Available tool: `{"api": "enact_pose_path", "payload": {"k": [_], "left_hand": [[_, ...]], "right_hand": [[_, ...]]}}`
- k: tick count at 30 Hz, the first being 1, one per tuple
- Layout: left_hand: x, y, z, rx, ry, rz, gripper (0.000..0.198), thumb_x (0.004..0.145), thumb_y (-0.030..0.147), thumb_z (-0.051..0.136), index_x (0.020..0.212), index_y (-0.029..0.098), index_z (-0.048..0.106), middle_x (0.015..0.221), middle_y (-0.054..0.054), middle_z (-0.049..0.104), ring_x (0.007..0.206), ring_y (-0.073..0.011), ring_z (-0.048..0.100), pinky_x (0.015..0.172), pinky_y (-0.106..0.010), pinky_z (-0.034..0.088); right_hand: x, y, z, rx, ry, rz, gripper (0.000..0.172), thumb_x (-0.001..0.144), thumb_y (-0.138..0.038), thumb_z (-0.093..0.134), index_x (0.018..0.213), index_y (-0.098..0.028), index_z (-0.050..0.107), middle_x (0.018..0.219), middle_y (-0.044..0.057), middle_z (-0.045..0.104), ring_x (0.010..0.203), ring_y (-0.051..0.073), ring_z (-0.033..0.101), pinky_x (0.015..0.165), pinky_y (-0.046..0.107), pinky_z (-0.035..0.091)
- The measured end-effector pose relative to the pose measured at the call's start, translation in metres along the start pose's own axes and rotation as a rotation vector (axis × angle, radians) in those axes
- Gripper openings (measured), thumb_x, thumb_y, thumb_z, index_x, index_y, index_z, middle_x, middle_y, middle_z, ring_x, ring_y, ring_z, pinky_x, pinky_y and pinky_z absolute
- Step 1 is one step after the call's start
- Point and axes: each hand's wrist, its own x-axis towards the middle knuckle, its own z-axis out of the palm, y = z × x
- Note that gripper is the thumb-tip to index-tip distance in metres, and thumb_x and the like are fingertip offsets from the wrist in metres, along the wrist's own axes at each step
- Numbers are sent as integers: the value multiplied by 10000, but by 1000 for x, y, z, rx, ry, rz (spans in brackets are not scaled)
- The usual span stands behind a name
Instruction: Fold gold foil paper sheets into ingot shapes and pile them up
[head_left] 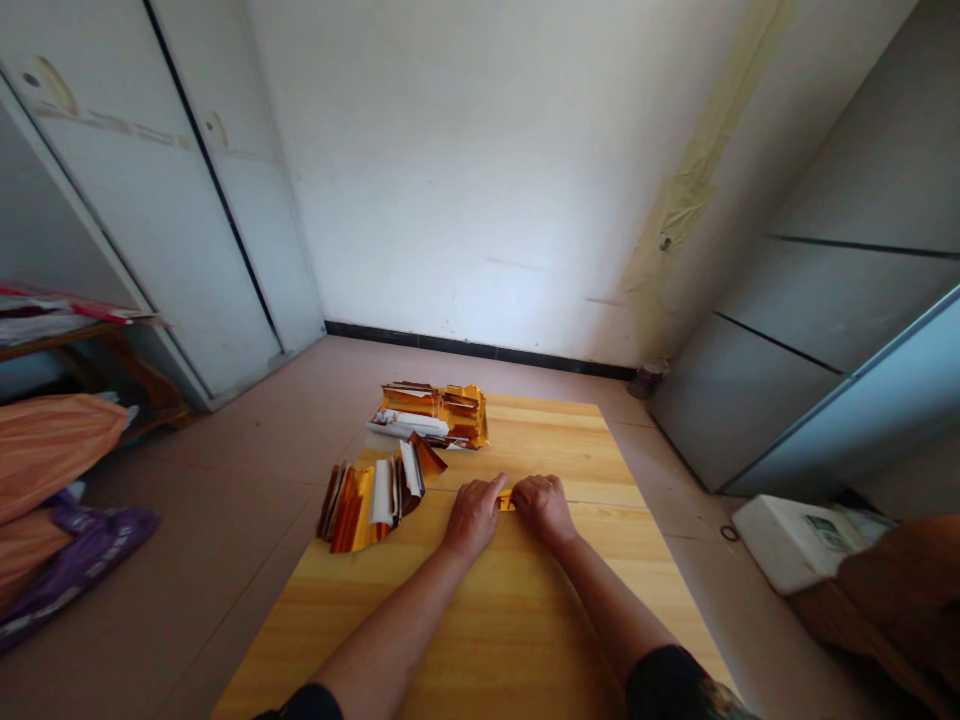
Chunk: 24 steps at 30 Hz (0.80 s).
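Note:
A small strip of shiny gold paper (507, 500) lies between my two hands, low over the wooden table (540, 620). My left hand (474, 518) is closed on its left end, thumb pointing up and inward. Fingers curled, my right hand (545, 508) grips the right end. Most of the strip is covered by the fingers. To the left of my hands a fanned pile of gold, brown and white folded paper (361, 505) rests on the table. Behind it lies a second bundle of similar gold and white paper (431, 412).
White cabinets (217, 180) stand at the left, with orange and purple bags (67, 530) on the floor. A grey cabinet (810, 300) rises at the right, a white box (795, 540) near its foot. The white wall (465, 180) is beyond the table.

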Motion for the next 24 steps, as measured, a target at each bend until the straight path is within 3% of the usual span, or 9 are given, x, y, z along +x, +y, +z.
{"api": "enact_pose_path", "payload": {"k": [7, 12, 18, 24], "left_hand": [[2, 3, -4, -161, 49, -266, 464, 777, 25, 461, 1215, 157, 537, 963, -72, 658, 917, -177, 578, 877, -330, 455], [7, 6, -11, -323, -3, -457, 468, 782, 30, 485, 1222, 179, 533, 819, -20, 668, 764, -131, 612, 761, -256, 463], [7, 8, -18, -349, -12, -488, 506, 751, 12, 527, 1229, 179, 527, 737, 14, 646, 693, -111, 592, 700, -221, 433], [6, 10, -19, -327, -12, -495, 556, 749, 26, 543, 1274, 199, 484, 690, 40, 616, 657, -103, 574, 683, -208, 417]], "right_hand": [[-2, -10, 7, 101, 100, 58, 240, 908, -164, 455, 745, -182, 631, 741, 6, 667, 718, 115, 556, 734, 254, 245], [-3, -14, 10, 137, 135, 52, 239, 914, -171, 449, 749, -182, 622, 735, 6, 655, 730, 120, 548, 751, 255, 244], [-3, -20, 5, 133, 91, 35, 218, 906, -202, 489, 737, -190, 625, 753, 3, 645, 751, 123, 536, 747, 262, 236], [-6, -21, 0, 163, 74, -47, 153, 908, -239, 500, 852, -209, 639, 846, 13, 652, 831, 130, 543, 795, 272, 243]]}}
